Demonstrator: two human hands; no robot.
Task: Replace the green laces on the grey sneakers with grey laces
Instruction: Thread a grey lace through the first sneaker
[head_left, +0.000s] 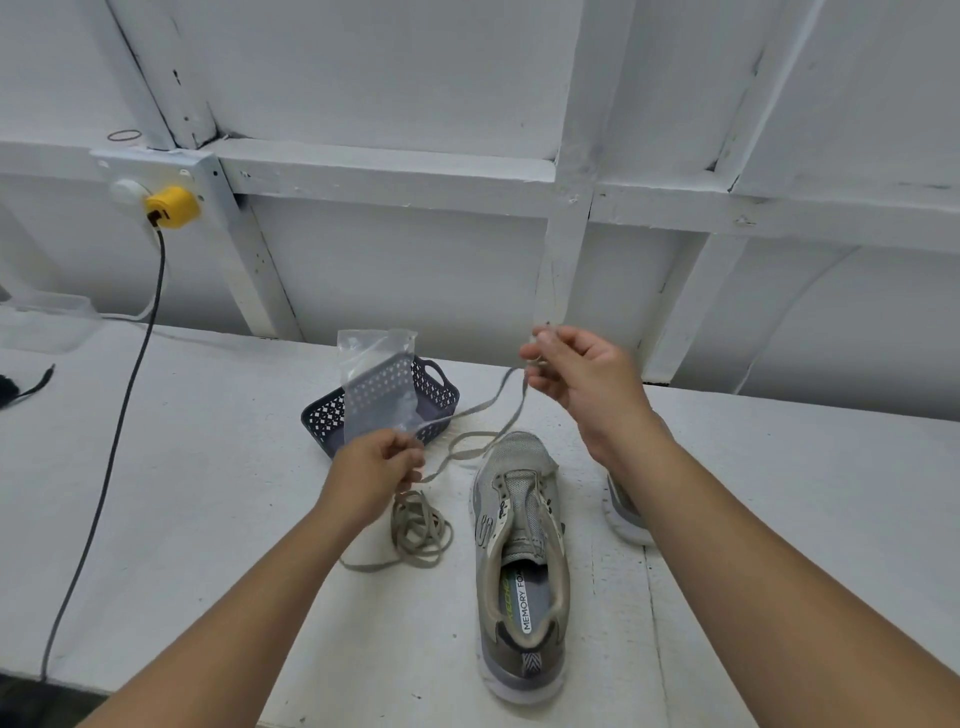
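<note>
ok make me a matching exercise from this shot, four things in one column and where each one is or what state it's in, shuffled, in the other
Things
1. clear plastic bag
2. dark basket
3. sneaker
4. yellow plug

Places or states
a. in the wall socket
b. on the table, no lace in its eyelets
c. held up by the left hand
d. on the table behind the bag

Pairs: 1-c, 2-d, 3-b, 4-a
</note>
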